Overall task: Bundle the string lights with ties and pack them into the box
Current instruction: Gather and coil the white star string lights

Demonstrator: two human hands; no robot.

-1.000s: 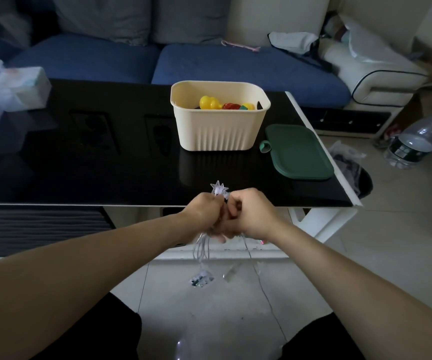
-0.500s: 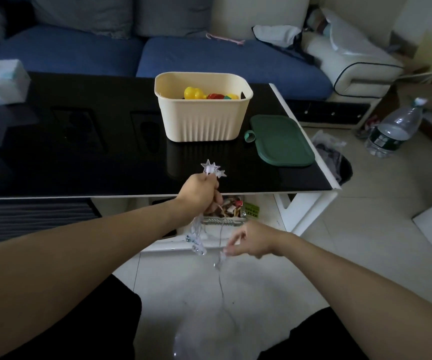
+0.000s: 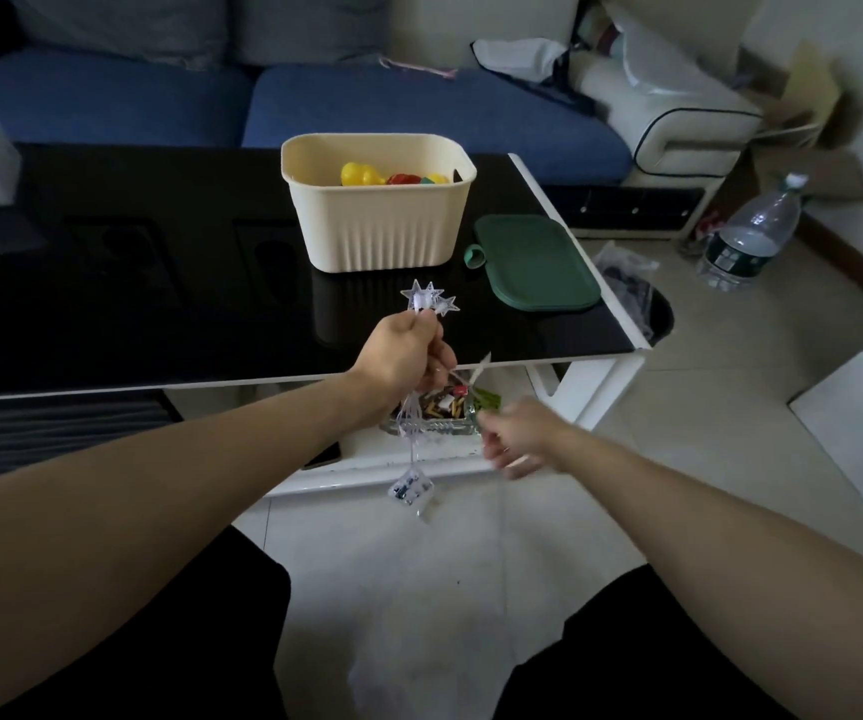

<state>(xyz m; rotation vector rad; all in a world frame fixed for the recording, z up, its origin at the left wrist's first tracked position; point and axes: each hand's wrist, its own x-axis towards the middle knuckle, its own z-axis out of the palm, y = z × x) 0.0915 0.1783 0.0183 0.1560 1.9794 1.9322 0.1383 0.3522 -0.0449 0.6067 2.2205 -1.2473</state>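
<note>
Both bare forearms reach forward from the lower corners toward the middle of the view. The left hand (image 3: 404, 356) is raised at the near edge of the glossy black worktop (image 3: 159, 283), its fingers curled tight round a gathered bunch of clear star-shaped plastic string lights (image 3: 427, 301). The stars stand out of the fist toward 12 o'clock; thin wire loops and a small clear battery case (image 3: 411, 490) hang from it toward 6 o'clock. The right hand (image 3: 515, 439) sits lower, at about 4 o'clock from the left, blurred; its fingers look loosely curled, and whether they pinch a wire I cannot tell.

At 12 o'clock from the left hand, a ribbed cream plastic box (image 3: 377, 220) stands on the worktop with yellow and red toys inside. A dark green flat lid (image 3: 536, 262) lies just beside it, at 3 o'clock. Beyond are a blue sofa (image 3: 419, 109), pale floor tiles and a clear plastic water bottle (image 3: 751, 233) at 2 o'clock.
</note>
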